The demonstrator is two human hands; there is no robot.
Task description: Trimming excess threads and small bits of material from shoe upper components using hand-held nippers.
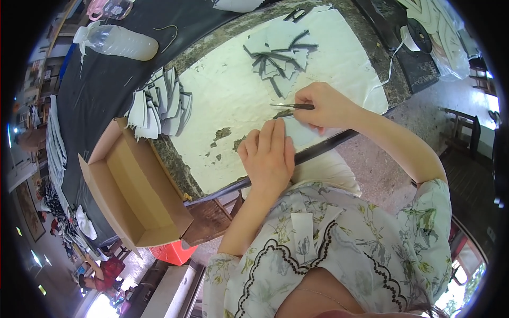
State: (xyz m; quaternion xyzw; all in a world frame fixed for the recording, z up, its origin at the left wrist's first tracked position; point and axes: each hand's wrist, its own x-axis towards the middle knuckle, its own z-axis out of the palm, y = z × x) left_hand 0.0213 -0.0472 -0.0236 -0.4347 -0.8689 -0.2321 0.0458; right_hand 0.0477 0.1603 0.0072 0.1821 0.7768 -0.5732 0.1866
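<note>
1. Gripping a slim, dark-handled tool, the person's right hand is closed on it, just over a pale piece.
2. That piece lies on a white sheet, near the table's near edge.
3. Palm down and clasping nothing visible, the left hand rests beside it.
4. Beyond lie piled dark-edged pieces; at left, a fanned stack sits near an open cardboard box.

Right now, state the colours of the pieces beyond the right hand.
The pieces look pale, dark-edged; best in head view.
</note>
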